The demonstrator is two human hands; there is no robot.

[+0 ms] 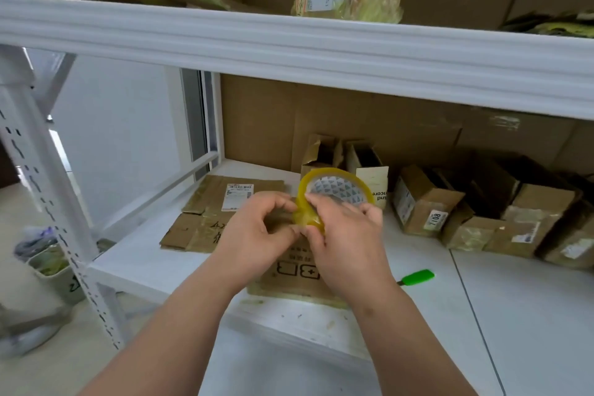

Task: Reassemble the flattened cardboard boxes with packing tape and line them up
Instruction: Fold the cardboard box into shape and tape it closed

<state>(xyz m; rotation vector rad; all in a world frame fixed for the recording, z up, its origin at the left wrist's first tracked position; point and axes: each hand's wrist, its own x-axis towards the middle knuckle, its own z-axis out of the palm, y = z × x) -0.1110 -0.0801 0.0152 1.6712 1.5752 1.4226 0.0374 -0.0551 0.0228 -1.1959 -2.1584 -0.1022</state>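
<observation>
A person's two bare forearms reach forward over a white metal shelf (pixel 482 315), seen from a head-worn camera looking down. Both hands meet around a roll of yellowish clear packing tape (pixel 334 190), held upright just above the shelf surface. The right hand (pixel 350 231) has its fingers (pixel 316 202) curled over the roll's lower left edge, gripping it. The left hand (pixel 257 228) sits just beside it, its fingers (pixel 283 202) bent and pinching at the tape where it leaves the roll; the loose end itself is too blurred to make out. Under the hands lies a flattened cardboard box (pixel 295 273) with dark print on it, flat on the shelf. A second flattened box (pixel 209 212) bearing a white shipping label lies to the left, nearer the back. Along the right and rear of the shelf stands a cluster of small assembled cardboard boxes (pixel 427 199), some with open flaps, packed close together. A green-handled cutter (pixel 418 276) lies on the shelf to the right of the hands. An upper shelf (pixel 289 42) crosses the top, carrying more cardboard boxes
</observation>
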